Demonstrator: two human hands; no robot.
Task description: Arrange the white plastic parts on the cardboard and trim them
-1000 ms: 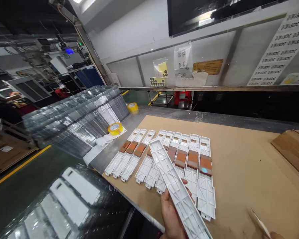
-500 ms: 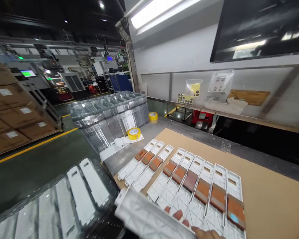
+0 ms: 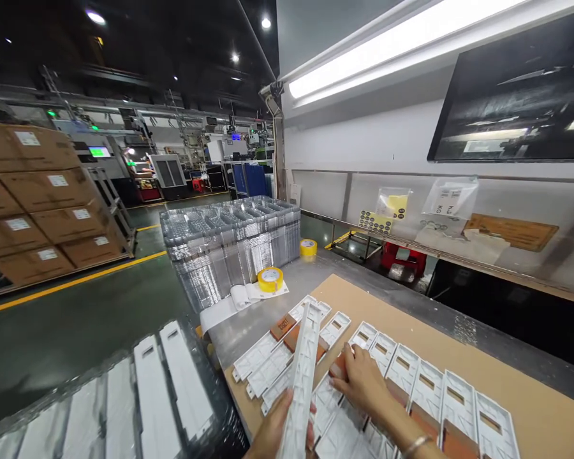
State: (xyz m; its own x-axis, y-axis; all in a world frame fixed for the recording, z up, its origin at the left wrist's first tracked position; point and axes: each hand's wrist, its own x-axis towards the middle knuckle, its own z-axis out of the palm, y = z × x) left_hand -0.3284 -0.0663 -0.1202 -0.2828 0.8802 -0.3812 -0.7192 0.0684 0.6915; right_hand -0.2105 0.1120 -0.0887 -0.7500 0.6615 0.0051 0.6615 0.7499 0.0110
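My left hand (image 3: 273,432) grips a long white plastic part (image 3: 302,376) near its lower end and holds it nearly upright, edge-on to me. My right hand (image 3: 361,381) reaches over a row of several white plastic parts (image 3: 454,398) lying side by side on a brown cardboard sheet (image 3: 540,414); its fingers rest on one of them, next to a reddish-brown pad (image 3: 337,368). More such pads sit on the parts to the left (image 3: 283,326). A bracelet shows on my right wrist.
A clear tray with white strips (image 3: 162,389) lies at the lower left. A tall stack of clear trays (image 3: 229,245), two yellow tape rolls (image 3: 270,278) and white paper stand on the steel table. Cardboard boxes (image 3: 33,204) are stacked across the aisle.
My view has swung up and left. The held part has turned from lying flat to standing on edge, and my right hand has come in onto the row of parts.
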